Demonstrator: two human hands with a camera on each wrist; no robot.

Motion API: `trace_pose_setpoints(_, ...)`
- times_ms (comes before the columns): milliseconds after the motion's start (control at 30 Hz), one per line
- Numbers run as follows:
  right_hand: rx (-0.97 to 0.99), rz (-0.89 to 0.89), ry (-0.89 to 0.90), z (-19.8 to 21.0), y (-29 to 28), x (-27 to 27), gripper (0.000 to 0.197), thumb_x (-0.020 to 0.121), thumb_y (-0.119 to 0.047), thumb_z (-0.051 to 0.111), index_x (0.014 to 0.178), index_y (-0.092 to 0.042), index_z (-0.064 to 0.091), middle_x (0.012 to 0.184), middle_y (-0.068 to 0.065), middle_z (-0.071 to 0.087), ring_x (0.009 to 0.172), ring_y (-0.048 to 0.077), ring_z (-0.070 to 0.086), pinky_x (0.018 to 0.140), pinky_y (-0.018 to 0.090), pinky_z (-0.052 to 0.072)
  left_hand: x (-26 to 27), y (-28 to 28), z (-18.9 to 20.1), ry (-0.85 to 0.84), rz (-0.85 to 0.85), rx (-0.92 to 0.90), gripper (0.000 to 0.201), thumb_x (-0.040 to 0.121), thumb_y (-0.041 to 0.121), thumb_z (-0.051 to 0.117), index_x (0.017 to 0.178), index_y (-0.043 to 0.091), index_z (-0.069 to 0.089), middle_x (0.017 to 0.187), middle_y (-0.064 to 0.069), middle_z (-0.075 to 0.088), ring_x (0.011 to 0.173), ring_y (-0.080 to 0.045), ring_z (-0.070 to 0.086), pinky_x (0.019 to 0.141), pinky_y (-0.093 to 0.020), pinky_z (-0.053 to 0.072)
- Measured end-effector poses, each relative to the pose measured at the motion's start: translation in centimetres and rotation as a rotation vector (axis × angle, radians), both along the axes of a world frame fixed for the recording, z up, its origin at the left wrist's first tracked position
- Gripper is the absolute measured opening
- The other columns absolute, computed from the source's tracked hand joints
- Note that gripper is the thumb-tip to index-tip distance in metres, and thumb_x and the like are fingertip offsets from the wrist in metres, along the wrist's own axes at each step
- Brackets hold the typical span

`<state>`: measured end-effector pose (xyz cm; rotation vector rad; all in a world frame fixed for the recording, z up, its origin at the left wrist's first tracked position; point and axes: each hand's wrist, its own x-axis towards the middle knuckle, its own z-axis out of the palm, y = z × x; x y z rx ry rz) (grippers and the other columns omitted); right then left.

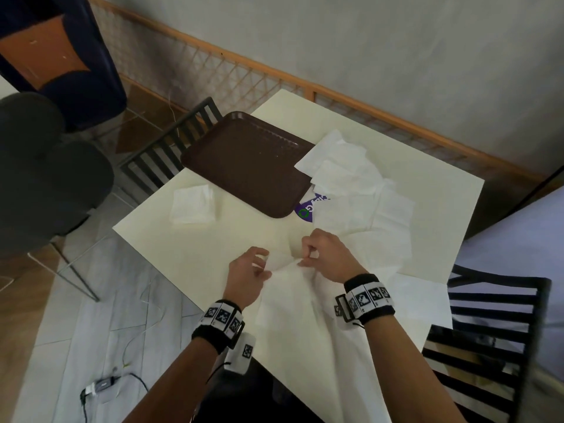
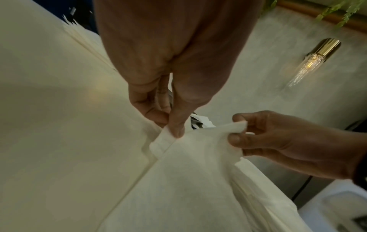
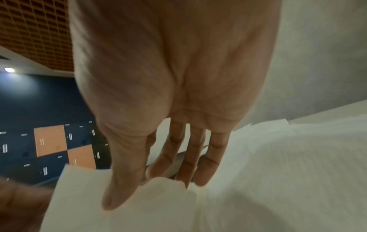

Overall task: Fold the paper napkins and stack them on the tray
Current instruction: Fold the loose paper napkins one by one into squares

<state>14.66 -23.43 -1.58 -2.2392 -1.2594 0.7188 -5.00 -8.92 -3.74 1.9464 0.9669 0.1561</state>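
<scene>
A large white paper napkin point(image 1: 293, 303) is lifted off the cream table point(image 1: 213, 245) near its front edge and drapes toward me. My left hand point(image 1: 264, 264) pinches its top edge between thumb and forefinger point(image 2: 175, 131). My right hand point(image 1: 306, 257) pinches the same edge a little to the right point(image 2: 236, 130), thumb on the near face of the napkin point(image 3: 158, 211), fingers behind it. The brown tray point(image 1: 244, 160) lies bare at the far left of the table. A folded napkin stack point(image 1: 192, 204) sits on the table beside the tray's left side.
A loose heap of unfolded napkins point(image 1: 351, 178) covers the table right of the tray, over a purple wrapper point(image 1: 309, 206). Black slatted chairs stand at the far left point(image 1: 171, 148) and near right point(image 1: 488, 331). A wooden lattice rail point(image 1: 244, 71) runs behind the table.
</scene>
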Motion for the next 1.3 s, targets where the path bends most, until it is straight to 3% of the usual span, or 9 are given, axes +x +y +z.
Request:
trace_pose_setpoints(100, 0.069, 0.023, 0.078, 1.6, -0.1, 0.6, 0.034, 0.092, -0.014, 0.084, 0.077, -0.025, 0.056, 0.097, -0.008, 0.071, 0.096, 0.015, 0.069, 0.082, 0.035, 0.052, -0.6, 0.4, 0.1, 0.021, -0.015, 0.144, 0.048, 0.089, 0.0, 0.081, 0.13, 0.019, 0.067, 0.115, -0.002, 0.061, 0.082, -0.007, 0.067, 0.092, -0.036, 0.06)
trace_pose_setpoints(233, 0.093, 0.097, 0.072, 5.0, 0.7, 0.4, 0.024, 0.095, -0.022, 0.076, 0.087, -0.032, 0.056, 0.089, -0.01, 0.074, 0.094, 0.012, 0.071, 0.087, 0.038, 0.059, -0.4, -0.9, 3.4, -0.161, -0.138, 0.097, 0.047, 0.101, 0.048, 0.069, 0.145, 0.034, 0.059, 0.145, 0.015, 0.056, 0.131, -0.006, 0.048, 0.111, -0.02, 0.039)
trace_pose_setpoints(300, 0.17, 0.107, 0.119, 7.0, 1.3, 0.0, 0.022, 0.096, -0.02, 0.076, 0.092, -0.034, 0.06, 0.092, -0.011, 0.074, 0.093, 0.006, 0.071, 0.087, 0.031, 0.058, 0.1, -1.3, 5.9, -0.191, -0.173, -0.088, 0.047, 0.094, 0.055, 0.075, 0.137, 0.039, 0.063, 0.131, 0.022, 0.068, 0.12, 0.002, 0.06, 0.099, -0.013, 0.047)
trace_pose_setpoints(433, 0.467, -0.159, 0.223, 8.9, 1.9, -1.0, 0.022, 0.095, -0.031, 0.084, 0.109, -0.029, 0.067, 0.104, -0.012, 0.076, 0.102, 0.006, 0.073, 0.087, 0.017, 0.053, 0.7, -1.0, 8.6, -0.257, -0.061, -0.062, 0.017, 0.094, 0.038, 0.083, 0.104, 0.025, 0.079, 0.093, 0.008, 0.081, 0.086, -0.01, 0.077, 0.08, -0.042, 0.064)
trace_pose_setpoints(567, 0.434, -0.253, 0.413, 7.9, 1.3, -2.7, 0.038, 0.089, -0.057, 0.086, 0.11, -0.028, 0.073, 0.106, -0.011, 0.078, 0.097, 0.012, 0.074, 0.089, 0.035, 0.062, 0.9, -1.1, 10.6, -0.431, 0.128, -0.183, 0.013, 0.096, 0.028, 0.082, 0.108, 0.024, 0.08, 0.099, 0.005, 0.083, 0.094, -0.016, 0.08, 0.086, -0.051, 0.066)
trace_pose_setpoints(700, 0.627, -0.307, 0.47, 6.8, 1.0, -4.0, 0.019, 0.097, -0.029, 0.085, 0.089, -0.017, 0.073, 0.08, 0.003, 0.064, 0.077, 0.018, 0.057, 0.076, 0.042, 0.053, 1.0, -0.4, 11.3, -0.484, 0.102, -0.165, 0.02, 0.098, 0.027, 0.08, 0.116, 0.019, 0.08, 0.107, 0.005, 0.083, 0.1, -0.018, 0.08, 0.09, -0.052, 0.065)
trace_pose_setpoints(833, 0.78, -0.396, 0.583, 7.2, 0.9, -3.7, 0.013, 0.094, -0.013, 0.086, 0.106, -0.012, 0.082, 0.102, 0.025, 0.074, 0.092, 0.033, 0.069, 0.088, 0.059, 0.059, 0.2, 0.6, 12.0, -0.502, -0.007, -0.175, 0.019, 0.1, 0.009, 0.075, 0.119, 0.009, 0.079, 0.11, 0.001, 0.083, 0.104, -0.019, 0.079, 0.097, -0.048, 0.064)
trace_pose_setpoints(1000, 0.949, -0.235, 0.648, 8.2, 0.1, -3.2, 0.016, 0.078, 0.001, 0.074, 0.083, -0.01, 0.085, 0.11, 0.02, 0.072, 0.108, 0.039, 0.067, 0.093, 0.049, 0.05, -0.4, 0.9, 13.2, -0.629, -0.064, -0.224, 0.019, 0.103, -0.013, 0.059, 0.106, -0.001, 0.073, 0.101, -0.012, 0.08, 0.095, -0.026, 0.075, 0.084, -0.039, 0.06)
trace_pose_setpoints(1300, 0.939, -0.212, 0.631, 9.2, -0.3, -2.5, 0.02, 0.079, -0.01, 0.072, 0.073, -0.024, 0.085, 0.116, 0.014, 0.072, 0.115, 0.052, 0.062, 0.093, 0.054, 0.046, -0.3, 0.7, 15.0, -0.691, -0.1, -0.282, 0.011, 0.107, -0.006, 0.055, 0.103, -0.003, 0.065, 0.097, -0.033, 0.072, 0.089, -0.039, 0.07, 0.077, -0.043, 0.058)
